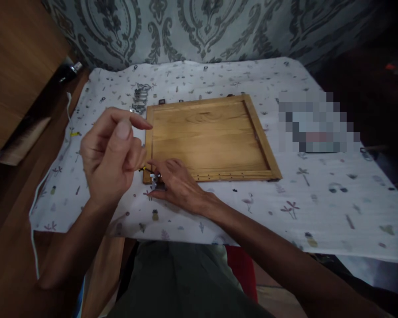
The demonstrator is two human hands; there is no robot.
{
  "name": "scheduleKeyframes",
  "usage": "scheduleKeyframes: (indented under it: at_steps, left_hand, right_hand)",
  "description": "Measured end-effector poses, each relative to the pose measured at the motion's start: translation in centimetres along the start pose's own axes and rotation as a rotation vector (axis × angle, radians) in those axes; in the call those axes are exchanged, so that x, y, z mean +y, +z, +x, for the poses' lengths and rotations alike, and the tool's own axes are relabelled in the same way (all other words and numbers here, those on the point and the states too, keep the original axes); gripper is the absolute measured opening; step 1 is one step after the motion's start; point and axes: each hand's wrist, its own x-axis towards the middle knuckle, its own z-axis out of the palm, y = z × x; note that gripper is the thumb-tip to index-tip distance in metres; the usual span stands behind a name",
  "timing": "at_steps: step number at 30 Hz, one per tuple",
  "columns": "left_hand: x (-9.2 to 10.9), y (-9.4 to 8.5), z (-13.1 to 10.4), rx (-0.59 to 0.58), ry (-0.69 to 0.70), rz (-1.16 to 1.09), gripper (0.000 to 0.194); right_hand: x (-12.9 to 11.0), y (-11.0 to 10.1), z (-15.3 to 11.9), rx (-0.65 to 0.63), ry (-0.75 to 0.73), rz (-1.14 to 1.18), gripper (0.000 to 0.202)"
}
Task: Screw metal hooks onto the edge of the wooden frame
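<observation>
A wooden framed panel point(205, 137) lies on the patterned tablecloth. At its near left corner, my right hand point(177, 179) is closed around a small metal hinge point(154, 180), thumb on the near side and fingers over the frame. A small yellow-and-black piece point(143, 168) shows just left of the hinge; its kind is unclear. My left hand point(114, 150) is raised over the panel's left edge, with most fingers curled in and the index finger bent forward. Whatever its curled fingers may hold is hidden.
Several metal hinges point(141, 98) lie in a row behind the panel's far left corner. A blurred-out object point(318, 128) rests on the tablecloth point(334, 212) at right. A white cord point(35, 212) hangs along the left edge, near a wooden cabinet point(16, 66).
</observation>
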Motion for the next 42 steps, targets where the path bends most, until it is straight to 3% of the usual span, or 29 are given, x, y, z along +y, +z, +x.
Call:
scheduleKeyframes:
  at_steps: [6, 12, 19, 37, 42]
  left_hand:
    - [1.7, 0.7, -0.7, 0.032, -0.054, 0.059, 0.025]
    - [1.1, 0.7, -1.0, 0.096, -0.035, 0.061, 0.023]
    - [0.8, 0.3, -1.1, 0.024, 0.006, 0.04, 0.026]
    - [-0.3, 0.6, -1.7, 0.045, 0.039, 0.079, 0.025]
    - [-0.4, 0.5, -1.7, -0.005, 0.016, 0.066, 0.025]
  right_hand:
    - [0.0, 0.1, -0.1, -0.012, 0.019, -0.023, 0.072]
    - [0.0, -0.1, -0.2, -0.012, 0.019, -0.012, 0.069]
    - [-0.3, -0.3, -0.1, -0.025, 0.013, -0.024, 0.071]
    - [0.0, 0.0, 0.0, -0.008, -0.004, -0.014, 0.065]
    - [0.0, 0.0, 0.1, -0.024, -0.002, -0.028, 0.067]
